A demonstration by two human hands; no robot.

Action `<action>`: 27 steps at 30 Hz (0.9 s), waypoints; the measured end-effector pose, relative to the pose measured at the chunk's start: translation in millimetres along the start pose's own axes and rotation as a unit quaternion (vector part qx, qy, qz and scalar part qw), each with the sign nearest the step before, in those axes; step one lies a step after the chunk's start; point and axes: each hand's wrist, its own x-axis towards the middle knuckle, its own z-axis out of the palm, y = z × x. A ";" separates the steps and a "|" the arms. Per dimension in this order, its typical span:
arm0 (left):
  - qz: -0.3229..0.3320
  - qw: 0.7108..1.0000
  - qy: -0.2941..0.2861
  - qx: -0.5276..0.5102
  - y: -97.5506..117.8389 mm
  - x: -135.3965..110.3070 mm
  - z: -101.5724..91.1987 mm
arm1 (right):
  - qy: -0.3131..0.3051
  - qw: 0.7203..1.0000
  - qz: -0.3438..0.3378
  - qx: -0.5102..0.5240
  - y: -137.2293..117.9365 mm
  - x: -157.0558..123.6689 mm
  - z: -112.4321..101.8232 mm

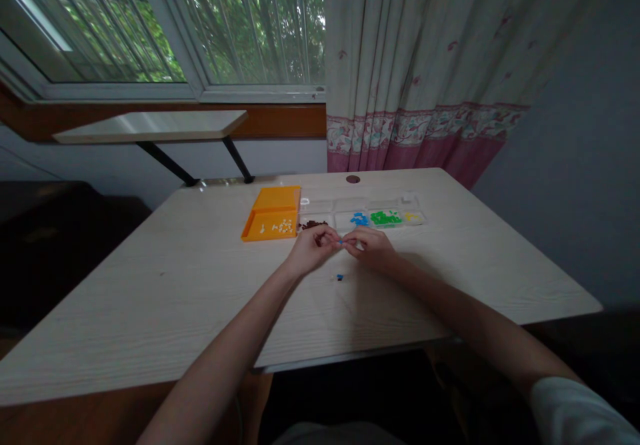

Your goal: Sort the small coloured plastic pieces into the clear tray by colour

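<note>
My left hand [314, 245] and my right hand [370, 245] meet fingertip to fingertip over the table. Both pinch a tiny blue piece [341, 241], too small to name more exactly. Just below them on the tabletop lies a small blue and dark piece [340, 277], with something whitish beside it. Behind my hands is a clear compartment tray [350, 204]. It holds dark brown pieces [314, 224], partly hidden by my left hand, then blue pieces [359, 219], green pieces [385, 218] and a few yellow pieces [412, 216].
An open orange box [275, 198] left of the tray has several white pieces [284, 226] in it. A raised shelf [155, 125] on black legs stands at the table's back left. A round cable hole [353, 179] lies near the back edge, before a curtain [400, 65].
</note>
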 end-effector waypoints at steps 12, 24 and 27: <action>-0.032 0.964 -0.224 0.142 1.9 -4.3 -22.0 | 0.112 0.992 -0.060 -0.012 2.6 9.3 -18.8; -0.024 0.912 -0.336 0.233 5.2 -7.9 -23.4 | 0.169 0.982 -0.066 -0.051 11.8 12.0 -31.5; -0.020 0.926 -0.322 0.196 7.2 -8.8 -22.4 | 0.145 0.988 -0.012 -0.058 14.8 11.8 -31.9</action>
